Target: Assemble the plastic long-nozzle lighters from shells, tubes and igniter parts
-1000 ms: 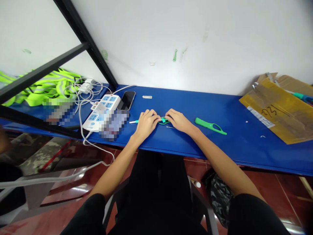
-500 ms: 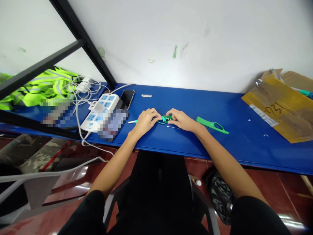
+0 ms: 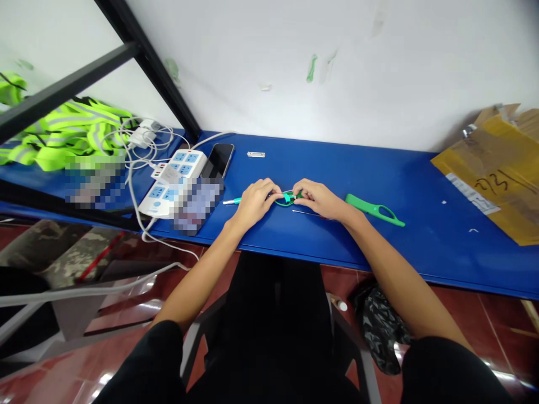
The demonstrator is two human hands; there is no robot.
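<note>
Fingers and thumb of the left hand (image 3: 255, 202) are pinching the left side of a green gadget (image 3: 288, 198), while the right hand (image 3: 319, 197) is gripping its other end; the piece is sitting between them at the blue table (image 3: 337, 165), probably feeling light, stiff and smooth, its rims seeming the safest hold, any small inner parts likely proving fragile; a green cover (image 3: 357, 203) is lying nearby.

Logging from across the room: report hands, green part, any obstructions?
Left hand on one end of green part, right hand on the other. Green part partly hidden. Thin rod close by right hand, not visibly blocking.
</note>
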